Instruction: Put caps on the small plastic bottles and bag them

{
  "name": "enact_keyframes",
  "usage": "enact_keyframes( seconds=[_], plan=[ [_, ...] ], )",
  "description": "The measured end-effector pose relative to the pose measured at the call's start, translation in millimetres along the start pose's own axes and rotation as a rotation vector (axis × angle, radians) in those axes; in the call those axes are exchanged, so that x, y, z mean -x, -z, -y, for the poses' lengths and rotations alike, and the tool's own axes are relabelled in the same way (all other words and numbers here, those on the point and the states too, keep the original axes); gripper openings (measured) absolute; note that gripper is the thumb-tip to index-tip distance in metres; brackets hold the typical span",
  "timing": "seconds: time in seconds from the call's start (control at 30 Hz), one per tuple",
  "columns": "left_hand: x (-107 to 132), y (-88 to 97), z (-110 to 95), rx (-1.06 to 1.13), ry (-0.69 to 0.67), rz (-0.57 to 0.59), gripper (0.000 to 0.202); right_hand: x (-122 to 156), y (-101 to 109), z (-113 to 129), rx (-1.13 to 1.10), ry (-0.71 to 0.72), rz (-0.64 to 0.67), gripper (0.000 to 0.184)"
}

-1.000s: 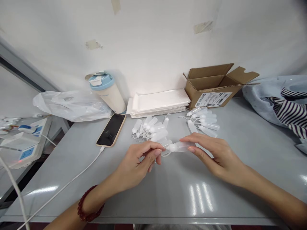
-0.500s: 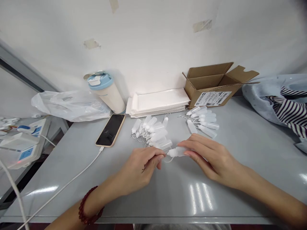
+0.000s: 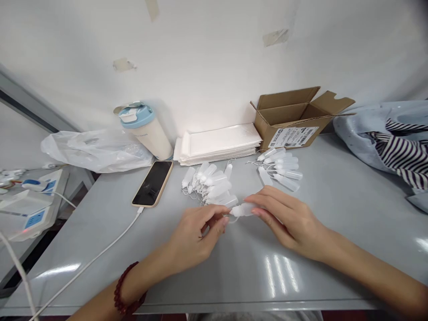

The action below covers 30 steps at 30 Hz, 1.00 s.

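Note:
Between my hands a small white translucent dropper bottle (image 3: 243, 209) lies level just above the grey table, its narrow tip pointing left. My right hand (image 3: 284, 218) grips the bottle's rear end between thumb and fingers. At the tip, the thumb and forefinger of my left hand (image 3: 200, 232) curl around it; what exactly they pinch is partly hidden. A thin white strap loops below the bottle's neck. Just behind, a heap of similar bottles (image 3: 214, 180) with looped straps lies on the table. A smaller group of bottles (image 3: 282, 167) fans out beyond my right hand.
A stack of white envelopes (image 3: 220, 140) lies against the wall, beside an open cardboard box (image 3: 290, 129). To the left are a tumbler (image 3: 150, 133), a plastic bag (image 3: 96, 151) and a phone (image 3: 153, 183) on a charging cable (image 3: 110, 245). Striped cloth (image 3: 404, 147) sits at right.
My left thumb and forefinger have loosened from a tight pinch and sit slightly apart around the bottle's tip. My right hand keeps its hold. The whole view has shifted a little.

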<state>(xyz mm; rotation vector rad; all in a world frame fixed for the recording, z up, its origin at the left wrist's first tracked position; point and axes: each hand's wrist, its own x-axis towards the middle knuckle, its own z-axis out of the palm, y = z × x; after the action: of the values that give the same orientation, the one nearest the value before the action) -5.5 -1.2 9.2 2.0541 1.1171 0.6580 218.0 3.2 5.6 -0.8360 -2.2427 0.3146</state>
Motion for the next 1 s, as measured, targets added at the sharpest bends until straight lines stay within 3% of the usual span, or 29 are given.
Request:
enact_keyframes(
  seconds=[0.27, 1.0],
  plan=[
    [-2, 3.8, -2, -0.004, -0.038, -0.053, 0.014, -3, 6, 0, -0.024, -0.009, -0.035, 0.021],
    [4, -7.3, 9, -0.145, -0.233, -0.076, 0.014, 2, -8, 0, -0.019, -0.009, 0.021, 0.018]
  ],
)
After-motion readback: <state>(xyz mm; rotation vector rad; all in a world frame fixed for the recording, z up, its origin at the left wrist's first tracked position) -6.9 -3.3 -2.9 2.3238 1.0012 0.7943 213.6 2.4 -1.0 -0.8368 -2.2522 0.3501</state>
